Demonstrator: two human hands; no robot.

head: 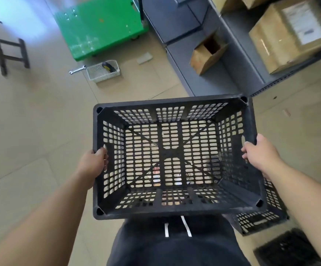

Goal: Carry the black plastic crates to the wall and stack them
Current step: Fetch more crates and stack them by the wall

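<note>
I hold an empty black perforated plastic crate [172, 156] in the air in front of my waist, its open top facing me. My left hand [93, 163] grips its left wall, fingers hooked into the handle slot. My right hand [259, 152] grips the right rim near the other handle slot. A second black crate [259, 221] sits on the floor at the lower right, partly hidden behind the held one. Another dark perforated object [288, 248] lies at the bottom right corner.
Grey metal shelving [232, 54] with cardboard boxes [290, 33] runs along the right. A green cart [100, 25] stands ahead, with a small white basket [104, 71] and a wrench [77, 70] on the beige floor before it. A dark stand [2, 50] is at the left.
</note>
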